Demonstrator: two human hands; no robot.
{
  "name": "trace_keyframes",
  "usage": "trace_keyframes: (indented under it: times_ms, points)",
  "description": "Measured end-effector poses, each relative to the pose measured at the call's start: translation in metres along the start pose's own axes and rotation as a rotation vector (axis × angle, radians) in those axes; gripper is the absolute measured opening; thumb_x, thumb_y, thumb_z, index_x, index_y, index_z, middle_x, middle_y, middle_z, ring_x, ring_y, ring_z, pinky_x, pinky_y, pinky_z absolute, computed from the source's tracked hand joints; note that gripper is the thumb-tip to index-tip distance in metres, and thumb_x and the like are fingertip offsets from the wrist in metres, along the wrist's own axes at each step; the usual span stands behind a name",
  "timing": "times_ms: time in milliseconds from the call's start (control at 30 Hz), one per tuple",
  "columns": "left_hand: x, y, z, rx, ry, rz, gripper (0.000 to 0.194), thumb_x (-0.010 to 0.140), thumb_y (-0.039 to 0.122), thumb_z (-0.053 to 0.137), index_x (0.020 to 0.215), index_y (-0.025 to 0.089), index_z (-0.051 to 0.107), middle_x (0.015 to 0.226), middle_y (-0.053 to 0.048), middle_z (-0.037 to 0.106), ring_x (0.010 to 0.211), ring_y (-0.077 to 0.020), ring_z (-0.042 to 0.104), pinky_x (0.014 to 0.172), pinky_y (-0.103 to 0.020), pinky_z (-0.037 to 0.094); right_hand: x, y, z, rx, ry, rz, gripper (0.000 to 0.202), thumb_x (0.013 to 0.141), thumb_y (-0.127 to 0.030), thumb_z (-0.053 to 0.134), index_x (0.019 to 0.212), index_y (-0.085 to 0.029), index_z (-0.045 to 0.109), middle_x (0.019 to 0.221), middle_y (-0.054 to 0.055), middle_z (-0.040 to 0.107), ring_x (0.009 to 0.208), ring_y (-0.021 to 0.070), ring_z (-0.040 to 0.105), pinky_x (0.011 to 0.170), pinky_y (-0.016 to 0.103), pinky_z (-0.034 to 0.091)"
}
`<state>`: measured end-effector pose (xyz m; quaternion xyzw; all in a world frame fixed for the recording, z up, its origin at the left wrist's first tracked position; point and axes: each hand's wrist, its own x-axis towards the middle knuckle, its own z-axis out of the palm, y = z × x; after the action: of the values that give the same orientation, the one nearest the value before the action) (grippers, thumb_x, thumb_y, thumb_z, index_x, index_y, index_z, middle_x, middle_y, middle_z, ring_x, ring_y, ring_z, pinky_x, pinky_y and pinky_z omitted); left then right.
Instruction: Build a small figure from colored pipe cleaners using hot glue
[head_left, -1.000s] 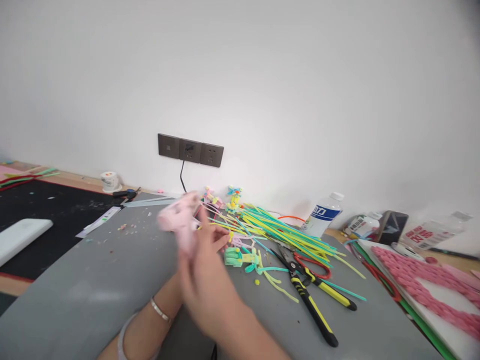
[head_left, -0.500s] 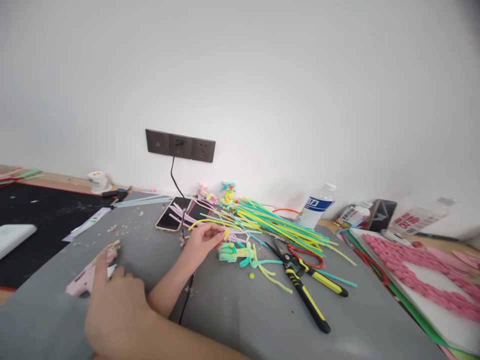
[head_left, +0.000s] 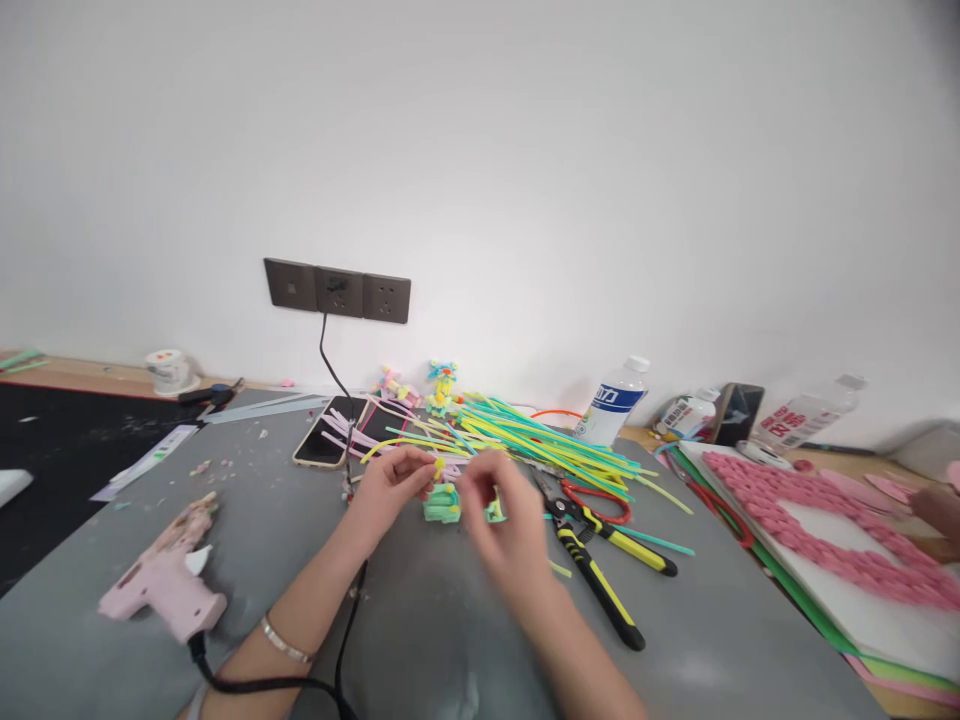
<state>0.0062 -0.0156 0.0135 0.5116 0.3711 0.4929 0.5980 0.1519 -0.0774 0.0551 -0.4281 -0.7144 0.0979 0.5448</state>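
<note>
My left hand [head_left: 390,492] pinches a small yellow pom-pom [head_left: 439,467] between thumb and fingertips above the grey mat. My right hand [head_left: 511,525] hovers just right of it, slightly blurred. Its fingers are curved, with a gap to the thumb and nothing visible between them. Behind and below the hands lies a mint-green pipe-cleaner figure [head_left: 441,503], partly covered by my right hand. A pink glue gun [head_left: 169,580] lies on the mat at the left, touched by neither hand; its black cord passes my left forearm.
Pliers with yellow-black handles [head_left: 600,590] and red-handled scissors [head_left: 600,500] lie right of my hands. Behind are loose pipe cleaners [head_left: 540,440], a phone [head_left: 326,435], two small figures and a bottle [head_left: 615,400]. Another person's hand [head_left: 937,512] shows at the right edge by a pink braided piece [head_left: 750,490].
My right hand has left the glue gun and moved right, uncrossing from over my left forearm to beside my left hand. My left hand still holds the yellow pom-pom. The view has shifted slightly.
</note>
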Motion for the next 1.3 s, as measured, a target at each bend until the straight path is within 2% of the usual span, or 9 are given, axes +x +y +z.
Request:
trace_keyframes:
  times_ms: [67, 133, 233, 400, 533, 733, 1067, 1200, 1300]
  points:
    - [-0.001, 0.002, 0.0, 0.024, 0.01, 0.006, 0.034, 0.066, 0.044, 0.083, 0.082, 0.017, 0.072, 0.069, -0.003, 0.07, 0.063, -0.016, 0.063, 0.061, -0.027, 0.053, -0.003, 0.024, -0.03, -0.108, 0.117, 0.079, 0.016, 0.097, -0.025, 0.047, 0.081, -0.023, 0.048, 0.067, -0.003, 0.048, 0.057, 0.0131, 0.045, 0.054, 0.025, 0.038]
    - [-0.003, 0.003, 0.001, 0.037, 0.015, 0.009, 0.034, 0.067, 0.046, 0.083, 0.082, 0.017, 0.072, 0.07, -0.003, 0.07, 0.063, -0.0157, 0.063, 0.06, -0.027, 0.053, -0.014, 0.047, -0.06, -0.242, 0.115, 0.209, 0.016, 0.097, -0.033, 0.049, 0.086, -0.022, 0.052, 0.071, 0.0, 0.054, 0.062, 0.0155, 0.051, 0.06, 0.027, 0.043]
    - [-0.003, 0.004, 0.002, 0.028, 0.004, -0.005, 0.033, 0.067, 0.045, 0.083, 0.082, 0.018, 0.074, 0.072, -0.003, 0.071, 0.063, -0.0153, 0.063, 0.061, -0.027, 0.053, -0.047, 0.081, -0.1, -0.49, -0.041, 0.382, 0.031, 0.089, -0.049, 0.056, 0.102, -0.022, 0.058, 0.102, 0.01, 0.066, 0.089, 0.026, 0.064, 0.078, 0.039, 0.05]
    - [-0.003, 0.003, 0.002, 0.003, -0.005, -0.036, 0.033, 0.066, 0.045, 0.084, 0.083, 0.018, 0.074, 0.073, -0.003, 0.072, 0.063, -0.0147, 0.063, 0.062, -0.027, 0.053, -0.109, 0.114, -0.138, -0.853, -0.305, 0.524, 0.071, 0.076, -0.058, 0.061, 0.137, -0.023, 0.049, 0.128, 0.015, 0.061, 0.117, 0.0398, 0.059, 0.094, 0.051, 0.046]
    - [-0.002, 0.001, 0.001, 0.003, -0.009, -0.039, 0.032, 0.068, 0.045, 0.083, 0.083, 0.018, 0.074, 0.073, -0.003, 0.071, 0.063, -0.0137, 0.063, 0.062, -0.025, 0.053, -0.119, 0.113, -0.144, -0.914, -0.324, 0.545, 0.079, 0.076, -0.057, 0.058, 0.142, -0.016, 0.045, 0.116, 0.017, 0.065, 0.104, 0.0383, 0.062, 0.091, 0.049, 0.047]
    - [-0.001, -0.002, 0.0, 0.013, -0.005, -0.052, 0.033, 0.069, 0.045, 0.083, 0.085, 0.017, 0.073, 0.073, -0.002, 0.071, 0.064, -0.0136, 0.063, 0.064, -0.025, 0.053, -0.102, 0.102, -0.14, -0.977, -0.302, 0.523, 0.061, 0.071, -0.043, 0.059, 0.126, -0.016, 0.055, 0.099, 0.014, 0.067, 0.089, 0.0359, 0.063, 0.083, 0.045, 0.048]
    - [-0.001, -0.004, 0.0, -0.002, -0.023, -0.062, 0.038, 0.068, 0.048, 0.083, 0.086, 0.017, 0.072, 0.074, -0.002, 0.071, 0.065, -0.0135, 0.063, 0.064, -0.026, 0.052, -0.092, 0.077, -0.173, -0.501, -0.195, 0.798, 0.061, 0.072, -0.058, 0.058, 0.121, -0.023, 0.052, 0.109, 0.012, 0.069, 0.092, 0.0309, 0.07, 0.076, 0.04, 0.056]
    - [-0.003, -0.004, 0.0, -0.061, -0.034, -0.073, 0.037, 0.068, 0.047, 0.084, 0.087, 0.017, 0.072, 0.075, -0.001, 0.071, 0.064, -0.0119, 0.062, 0.064, -0.024, 0.052, -0.085, 0.07, -0.16, -0.392, -0.187, 0.79, 0.054, 0.073, -0.05, 0.053, 0.119, -0.021, 0.053, 0.105, 0.011, 0.071, 0.095, 0.0306, 0.07, 0.075, 0.037, 0.057]
    - [-0.005, -0.001, 0.001, -0.096, -0.033, -0.064, 0.035, 0.067, 0.045, 0.086, 0.084, 0.017, 0.073, 0.073, 0.0, 0.07, 0.063, -0.011, 0.061, 0.063, -0.023, 0.051, -0.073, 0.067, -0.137, -0.456, -0.107, 0.601, 0.048, 0.077, -0.041, 0.053, 0.121, -0.022, 0.05, 0.106, 0.01, 0.068, 0.094, 0.0301, 0.068, 0.077, 0.039, 0.055]
